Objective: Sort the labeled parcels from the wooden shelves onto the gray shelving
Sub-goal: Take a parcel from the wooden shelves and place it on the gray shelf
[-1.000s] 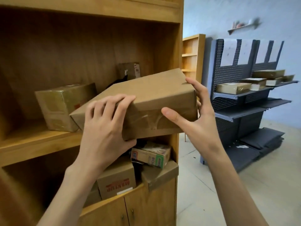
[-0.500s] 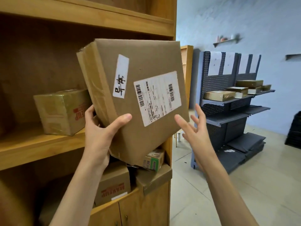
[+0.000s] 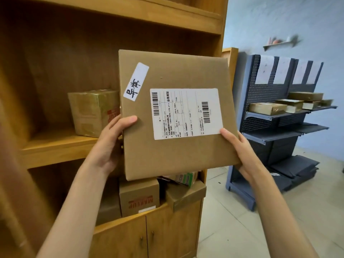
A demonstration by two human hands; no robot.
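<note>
In the head view, the flat cardboard parcel (image 3: 178,116) is now held up in front of the wooden shelves (image 3: 55,146), with its broad labelled face turned toward the camera. A second ago it was lying low and tilted at the shelf edge with the plain side up, and half a second ago only the left hand carried it while the right hand was open beside it. Now both hands hold it: the left hand (image 3: 109,146) grips the lower left edge with the thumb on the front face, and the right hand (image 3: 240,151) has closed on the lower right edge, thumb on the front just below the shipping label (image 3: 186,113). The small white sticker with handwriting (image 3: 136,81) is also visible, near the upper left corner. So the parcel is out of the shelf, in the air, and apart from the taped box (image 3: 95,112) that stays on the middle shelf. I judge that the person is reading the labels to decide the place, so the step of taking out is done and the carrying is not yet begun. The gray shelving (image 3: 273,116) stands to the right, well apart, with several parcels (image 3: 268,108) already on its upper shelf. On the lower wooden shelf more boxes wait, among them one printed MAKEUP (image 3: 139,199).
</note>
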